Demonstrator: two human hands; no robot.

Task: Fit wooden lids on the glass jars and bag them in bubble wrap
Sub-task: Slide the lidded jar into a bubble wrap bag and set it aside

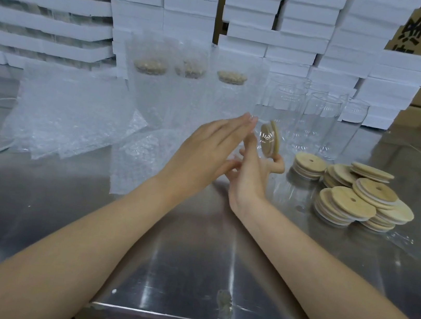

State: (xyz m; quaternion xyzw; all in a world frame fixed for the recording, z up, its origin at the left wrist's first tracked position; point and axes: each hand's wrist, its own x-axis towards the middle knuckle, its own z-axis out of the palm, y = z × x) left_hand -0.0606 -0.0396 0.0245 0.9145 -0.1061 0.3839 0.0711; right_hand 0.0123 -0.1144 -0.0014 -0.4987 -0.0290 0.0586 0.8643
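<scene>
Three bagged jars (187, 85) are counted at 12 o'clock on the steel table (188, 265), each standing in a bubble-wrap sleeve with a wooden lid showing through near the top. These are judged finished.

A fourth unit is in hand at table centre. The held jar (264, 136) is tipped on its side, and a fitted lid (275, 139) is seen at its far end, edge-on. The right hand (249, 173) is wrapped about it from below, fingers up one side and thumb hooked under the lid rim. The left hand (205, 150) is held flat, fingers straight and together, laid toward the glass. Whether it is touching cannot be told, the glass being nearly invisible. Lidding of this unit is judged done; bagging is not yet done.

A spare bag (143, 160) is lying flat at 9 o'clock, just beside the hands; a loose heap of bubble-wrap bags (74, 111) is noted at 10 o'clock.

Several bare jars (316, 120) are standing unlidded at 1 o'clock. A pile of lids (353, 200) is stacked at 3 o'clock. Most of the batch is judged outstanding.
</scene>
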